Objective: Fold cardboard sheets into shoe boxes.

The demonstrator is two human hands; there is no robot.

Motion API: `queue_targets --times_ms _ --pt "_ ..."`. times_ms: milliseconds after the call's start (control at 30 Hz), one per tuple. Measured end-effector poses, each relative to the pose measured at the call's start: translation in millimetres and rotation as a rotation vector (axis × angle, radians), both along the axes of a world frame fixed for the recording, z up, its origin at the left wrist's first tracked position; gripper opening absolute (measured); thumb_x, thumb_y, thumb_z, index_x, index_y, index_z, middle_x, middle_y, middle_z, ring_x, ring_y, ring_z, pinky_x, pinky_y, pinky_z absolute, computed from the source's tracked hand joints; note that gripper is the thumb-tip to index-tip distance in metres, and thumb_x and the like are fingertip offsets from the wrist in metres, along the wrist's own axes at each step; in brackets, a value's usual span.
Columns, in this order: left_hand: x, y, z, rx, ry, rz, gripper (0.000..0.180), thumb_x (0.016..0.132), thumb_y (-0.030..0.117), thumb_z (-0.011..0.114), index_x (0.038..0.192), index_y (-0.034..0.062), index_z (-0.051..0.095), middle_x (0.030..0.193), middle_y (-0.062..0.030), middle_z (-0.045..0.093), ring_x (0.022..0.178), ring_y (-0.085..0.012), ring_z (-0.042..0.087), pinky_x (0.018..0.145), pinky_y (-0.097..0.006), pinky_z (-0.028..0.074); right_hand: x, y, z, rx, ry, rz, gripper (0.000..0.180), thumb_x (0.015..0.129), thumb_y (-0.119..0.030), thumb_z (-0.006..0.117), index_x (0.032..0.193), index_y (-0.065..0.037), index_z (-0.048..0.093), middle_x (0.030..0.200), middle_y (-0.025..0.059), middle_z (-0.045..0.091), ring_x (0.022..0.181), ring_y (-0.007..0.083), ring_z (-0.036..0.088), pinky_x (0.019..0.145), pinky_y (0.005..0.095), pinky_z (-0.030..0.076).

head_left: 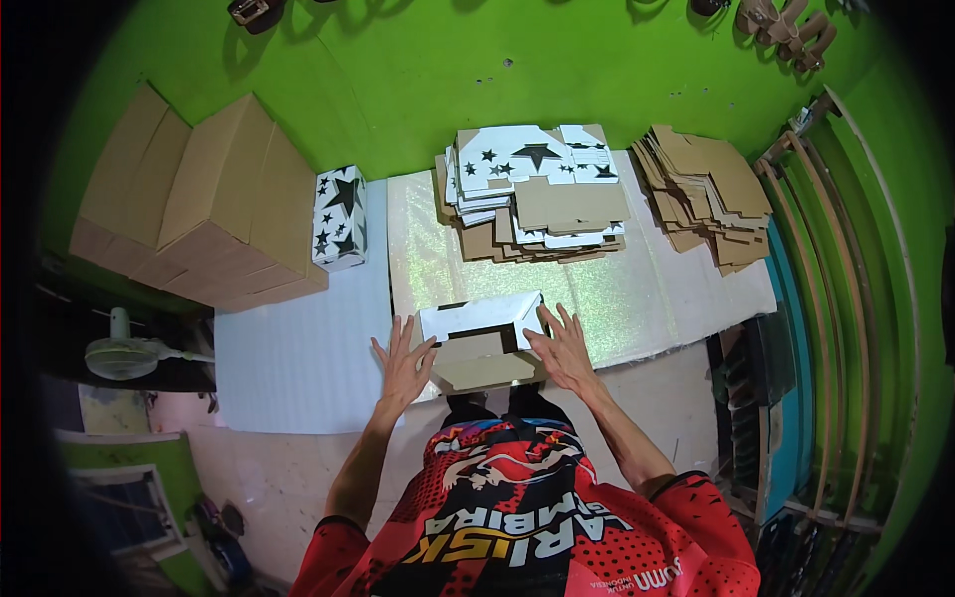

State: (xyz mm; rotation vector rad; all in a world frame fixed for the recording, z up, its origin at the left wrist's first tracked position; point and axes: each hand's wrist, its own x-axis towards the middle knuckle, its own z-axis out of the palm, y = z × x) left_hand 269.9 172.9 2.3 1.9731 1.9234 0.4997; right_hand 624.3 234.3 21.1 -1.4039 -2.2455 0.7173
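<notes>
A partly folded cardboard box (473,316), white with dark marks outside and brown inside, sits at the table's front edge before me. Its brown front flap (484,372) hangs out toward my body. My left hand (406,363) is at the box's left side, fingers stretched and spread, thumb by the flap's corner. On the right side my right hand (563,350) rests against the box's end, its fingers also spread. Neither hand is wrapped round anything.
Behind the box lies a stack of flat star-printed cartons (537,189). Brown flat cartons (704,197) are piled at the far right. A closed star-printed box (340,219) stands beside large brown cartons (234,199) at left. A fan (121,348) is left of the table.
</notes>
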Motion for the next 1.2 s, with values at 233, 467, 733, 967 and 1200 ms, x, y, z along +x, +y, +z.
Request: queue_targets --times_ms 233,467,733,967,1200 --pt "-4.1 -6.9 13.8 -0.076 0.048 0.011 0.035 0.104 0.032 0.062 0.135 0.0206 0.074 0.173 -0.0127 0.029 0.163 -0.0362 0.013 0.118 -0.080 -0.004 4.4 10.1 -11.6 -0.018 -0.128 0.084 0.053 0.111 -0.054 0.036 0.135 -0.026 0.075 0.171 0.0149 0.031 0.160 0.0448 0.016 0.129 0.0623 0.007" --pt "-43.6 -80.9 -43.0 -0.023 -0.533 0.823 0.057 0.115 0.046 0.033 0.161 0.0155 0.046 0.177 -0.0088 0.020 0.165 -0.0293 0.004 0.121 -0.069 -0.012 1.4 7.2 -2.7 -0.025 -0.092 0.072 0.052 0.111 -0.053 0.038 0.134 -0.026 0.076 0.170 0.0165 0.033 0.158 0.0454 0.018 0.129 0.0617 0.007" --pt "-11.1 -70.5 -16.7 0.038 -0.930 0.554 0.063 0.115 0.049 0.024 0.159 0.0097 0.049 0.172 -0.0147 0.031 0.164 -0.0287 0.003 0.130 -0.047 -0.002 5.5 7.2 -11.8 -0.033 -0.077 0.056 0.052 0.111 -0.053 0.036 0.134 -0.026 0.075 0.169 0.0181 0.034 0.158 0.0456 0.019 0.128 0.0615 0.009" --pt "3.0 -53.7 11.4 0.012 -0.760 0.341 0.057 0.115 0.047 0.029 0.160 0.0184 0.049 0.175 -0.0104 0.026 0.165 -0.0316 0.002 0.125 -0.062 -0.010 4.0 8.8 -7.8 -0.042 -0.079 0.046 0.054 0.112 -0.052 0.033 0.134 -0.027 0.075 0.169 0.0179 0.033 0.158 0.0450 0.019 0.129 0.0611 0.008" --pt "15.5 -21.2 26.2 -0.172 -0.532 0.093 0.056 0.112 0.055 0.032 0.150 0.0254 0.063 0.178 -0.0100 0.016 0.164 -0.0342 -0.006 0.119 -0.069 -0.017 4.2 9.3 -4.5 -0.086 -0.098 0.036 0.050 0.112 -0.047 0.036 0.134 -0.025 0.075 0.170 0.0172 0.032 0.159 0.0439 0.018 0.129 0.0605 0.007"
